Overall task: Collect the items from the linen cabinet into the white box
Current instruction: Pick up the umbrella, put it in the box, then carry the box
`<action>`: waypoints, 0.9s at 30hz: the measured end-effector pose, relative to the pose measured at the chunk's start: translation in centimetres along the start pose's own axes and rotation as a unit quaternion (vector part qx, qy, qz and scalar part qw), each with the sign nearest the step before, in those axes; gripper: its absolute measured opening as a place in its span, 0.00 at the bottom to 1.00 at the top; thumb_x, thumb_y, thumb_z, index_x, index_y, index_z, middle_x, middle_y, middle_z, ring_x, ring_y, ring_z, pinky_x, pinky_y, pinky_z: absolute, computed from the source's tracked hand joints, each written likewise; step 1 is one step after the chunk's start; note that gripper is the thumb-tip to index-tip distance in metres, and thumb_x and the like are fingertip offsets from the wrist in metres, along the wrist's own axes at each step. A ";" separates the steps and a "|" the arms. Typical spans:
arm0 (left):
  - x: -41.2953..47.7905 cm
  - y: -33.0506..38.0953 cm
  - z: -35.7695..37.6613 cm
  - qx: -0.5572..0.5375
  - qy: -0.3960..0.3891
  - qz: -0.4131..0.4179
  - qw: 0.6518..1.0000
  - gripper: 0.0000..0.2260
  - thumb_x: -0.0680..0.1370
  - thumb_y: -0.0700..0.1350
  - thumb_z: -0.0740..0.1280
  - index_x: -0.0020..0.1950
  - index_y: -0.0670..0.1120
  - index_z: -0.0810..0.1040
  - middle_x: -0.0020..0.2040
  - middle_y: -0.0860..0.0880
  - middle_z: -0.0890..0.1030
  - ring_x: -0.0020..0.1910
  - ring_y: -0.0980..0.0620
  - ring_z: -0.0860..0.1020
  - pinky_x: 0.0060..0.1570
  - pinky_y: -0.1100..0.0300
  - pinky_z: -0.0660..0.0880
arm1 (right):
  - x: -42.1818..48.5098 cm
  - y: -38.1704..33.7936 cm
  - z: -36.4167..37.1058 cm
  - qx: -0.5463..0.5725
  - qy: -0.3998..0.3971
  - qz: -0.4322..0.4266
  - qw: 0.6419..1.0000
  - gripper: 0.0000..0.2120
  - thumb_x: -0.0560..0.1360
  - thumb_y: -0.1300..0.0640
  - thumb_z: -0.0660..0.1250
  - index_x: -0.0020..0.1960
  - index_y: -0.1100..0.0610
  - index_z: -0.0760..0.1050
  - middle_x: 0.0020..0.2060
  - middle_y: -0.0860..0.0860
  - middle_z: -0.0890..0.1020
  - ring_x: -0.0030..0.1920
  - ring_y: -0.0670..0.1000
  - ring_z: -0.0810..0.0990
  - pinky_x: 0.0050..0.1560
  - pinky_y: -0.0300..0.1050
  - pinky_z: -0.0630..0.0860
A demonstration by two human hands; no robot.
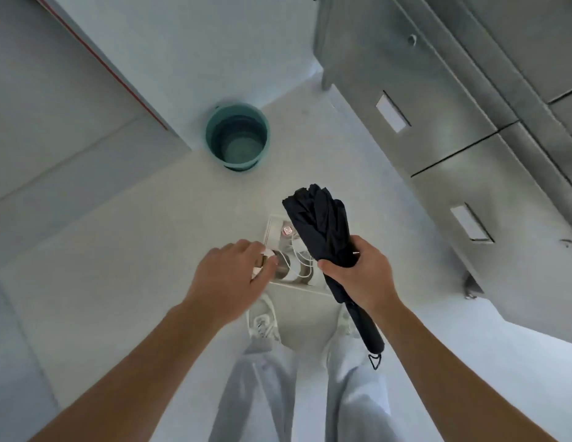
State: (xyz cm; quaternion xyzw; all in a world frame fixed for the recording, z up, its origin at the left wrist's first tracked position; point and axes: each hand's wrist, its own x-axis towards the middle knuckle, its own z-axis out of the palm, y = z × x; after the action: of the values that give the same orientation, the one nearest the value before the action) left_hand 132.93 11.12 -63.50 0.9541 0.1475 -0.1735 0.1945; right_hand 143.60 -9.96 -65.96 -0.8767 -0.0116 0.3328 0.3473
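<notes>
Just the one head view, looking pretty much straight down past my own legs at the pale floor [125, 256]. The white box [268, 233] sits on the floor right in front of my shoes [262, 323], open side up, so I can drop stuff in from standing. There's already a white cable [299, 260], a shiny metal cylinder [283, 266] and a little pinkish round thing [286, 231] in there, so I'd say I'm partway through. My right hand [358, 272] is wrapped round a folded black umbrella [323, 228] at about the middle, canopy end pointing away from me over the box, handle and loop strap hanging back towards my right leg. Gripping it mid-length keeps it balanced. It looks longer than the box though, so it'll probably have to go in at a slant or lie across the rim. My left hand [233, 275] is over the box's near-left corner, fingers curled in on a small white thing [261, 262] with a brownish band. Can't tell what it is, it's too small and half hidden. My guess is that one gets dropped in first. The grey metal cabinet [438, 129] on my right, fronts shut as far as I can see, is probably the linen cabinet. A teal bucket [237, 137] stands by the wall, well apart from the box.
</notes>
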 end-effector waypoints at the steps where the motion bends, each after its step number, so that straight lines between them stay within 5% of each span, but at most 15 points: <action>1: 1.4 -0.8 2.6 0.009 -0.005 -0.004 1.000 0.28 0.77 0.62 0.45 0.56 0.49 0.79 0.49 0.50 0.82 0.45 0.46 0.80 0.44 0.53 0.73 | 2.2 2.0 1.6 -0.012 -0.008 0.004 1.000 0.17 0.66 0.46 0.79 0.53 0.43 0.79 0.44 0.38 0.85 0.42 0.40 0.83 0.40 0.37 0.75; 6: 7.7 -3.5 15.1 -0.028 -0.016 -0.044 0.999 0.25 0.80 0.62 0.48 0.61 0.50 0.77 0.53 0.51 0.81 0.49 0.49 0.78 0.50 0.54 0.72 | 12.5 13.0 9.4 -0.087 -0.036 0.010 0.995 0.20 0.68 0.46 0.78 0.57 0.47 0.79 0.46 0.42 0.83 0.46 0.49 0.82 0.40 0.39 0.72; 12: 11.6 -4.2 25.9 -0.045 -0.024 -0.064 0.997 0.22 0.80 0.62 0.47 0.54 0.51 0.75 0.47 0.53 0.80 0.43 0.52 0.77 0.47 0.53 0.72 | 19.9 22.4 15.8 -0.189 -0.045 -0.022 0.981 0.21 0.68 0.45 0.76 0.58 0.49 0.77 0.50 0.47 0.82 0.51 0.54 0.81 0.49 0.50 0.78; 20: 12.7 -4.5 27.3 -0.030 -0.012 -0.034 0.999 0.22 0.80 0.60 0.49 0.54 0.50 0.78 0.46 0.54 0.81 0.42 0.53 0.77 0.41 0.59 0.64 | 23.1 23.0 19.0 -0.247 -0.035 -0.147 0.957 0.29 0.69 0.42 0.76 0.66 0.53 0.77 0.56 0.50 0.82 0.57 0.57 0.79 0.58 0.54 0.76; 27: 13.1 -4.3 26.8 -0.036 -0.029 -0.046 0.998 0.23 0.79 0.61 0.48 0.56 0.51 0.77 0.47 0.55 0.80 0.45 0.54 0.77 0.42 0.59 0.67 | 24.6 21.3 18.7 -0.287 -0.110 -0.132 0.942 0.32 0.71 0.41 0.74 0.71 0.50 0.72 0.62 0.50 0.81 0.64 0.57 0.77 0.64 0.55 0.74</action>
State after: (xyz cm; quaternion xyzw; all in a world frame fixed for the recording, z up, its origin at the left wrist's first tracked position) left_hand 135.88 6.39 -93.09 0.9334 0.1914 -0.2041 0.2247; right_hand 147.20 -8.65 -103.34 -0.8877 -0.2604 0.3607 0.1185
